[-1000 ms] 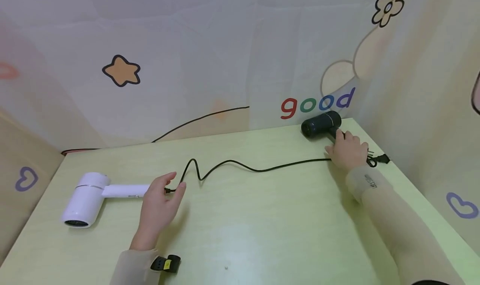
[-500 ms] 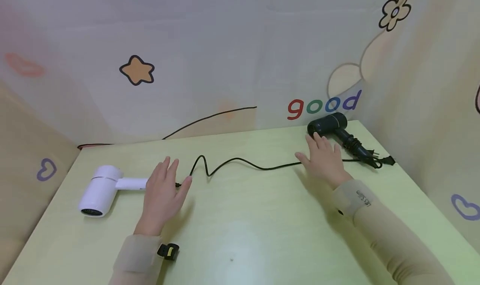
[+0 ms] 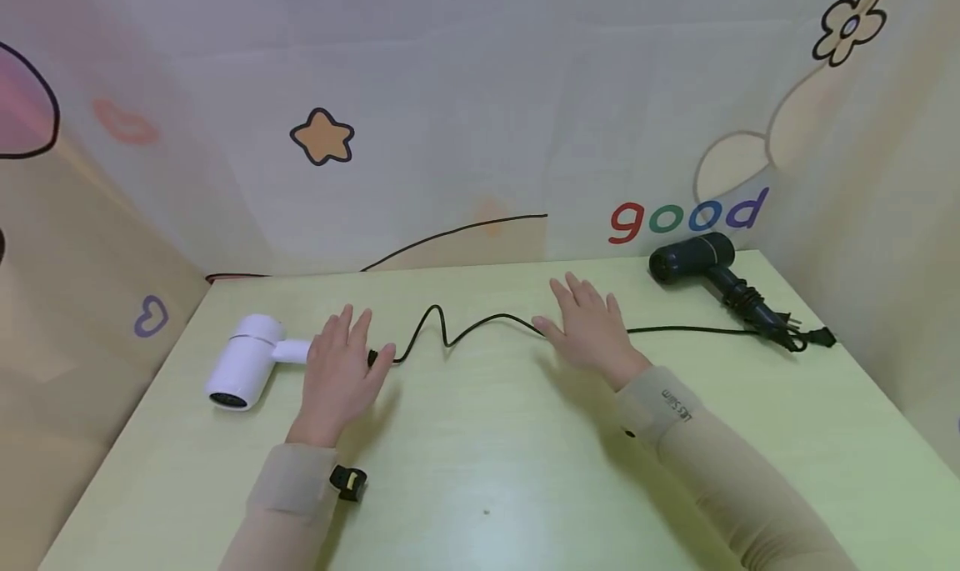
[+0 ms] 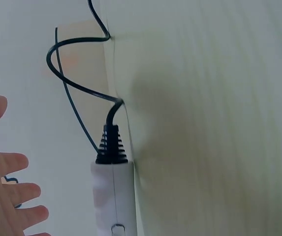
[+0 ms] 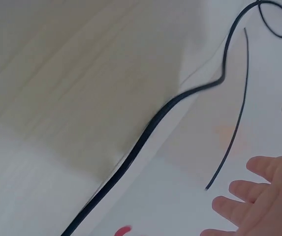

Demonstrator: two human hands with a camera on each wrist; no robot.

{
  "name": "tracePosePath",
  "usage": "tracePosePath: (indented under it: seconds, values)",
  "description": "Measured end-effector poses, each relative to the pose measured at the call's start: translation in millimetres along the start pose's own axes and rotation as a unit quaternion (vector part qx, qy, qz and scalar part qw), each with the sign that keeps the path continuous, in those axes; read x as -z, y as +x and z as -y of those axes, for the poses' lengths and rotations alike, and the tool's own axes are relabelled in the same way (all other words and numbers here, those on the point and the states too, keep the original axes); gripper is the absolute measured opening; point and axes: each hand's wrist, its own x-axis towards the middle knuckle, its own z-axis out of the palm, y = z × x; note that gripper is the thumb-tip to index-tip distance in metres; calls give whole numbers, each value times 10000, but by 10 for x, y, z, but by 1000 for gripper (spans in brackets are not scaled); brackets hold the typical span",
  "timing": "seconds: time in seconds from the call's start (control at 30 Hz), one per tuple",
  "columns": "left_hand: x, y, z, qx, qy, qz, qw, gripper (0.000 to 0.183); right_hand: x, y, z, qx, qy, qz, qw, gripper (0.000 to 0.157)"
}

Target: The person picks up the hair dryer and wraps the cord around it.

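the fingers of your left hand are released and spread, holding nothing, over the handle of the smooth white plastic hair dryer; its barrel lies at nine o'clock from that hand, and the left wrist view shows the handle apart from them. a thin black power cord leaves the handle end toward three o'clock and waves across beneath your right hand, whose fingers are likewise extended and grasping nothing. between two and three o'clock from the right hand lies the glossy black hair dryer, a black lead bunched round its handle and a black plug near the handle's end. both dryers rest on the pale yellow-green wood-grain counter. at the counter's twelve o'clock hangs a pale printed cloth, with an orange star toward eleven and the multicoloured word "good" toward one, just behind the black dryer.
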Motion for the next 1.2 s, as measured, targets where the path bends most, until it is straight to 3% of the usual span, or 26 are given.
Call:
tracePosePath:
  seconds: [0.37,0.63,0.97,1.2]
  values:
    - [153,-25,275,386,217,-82,9990,68,-206,143,745,630,219,200,9976,72]
    - [259,-80,512,702,328,0,9970,69,-355,212,1162,910,364,368,9945,72]
    - [335,-112,825,1126,531,-349,9916,67,-510,309,1294,814,698,537,9928,80]
    - [413,-160,1069,2048,443,-296,9774,75,-563,337,1329,543,1024,891,9893,83]
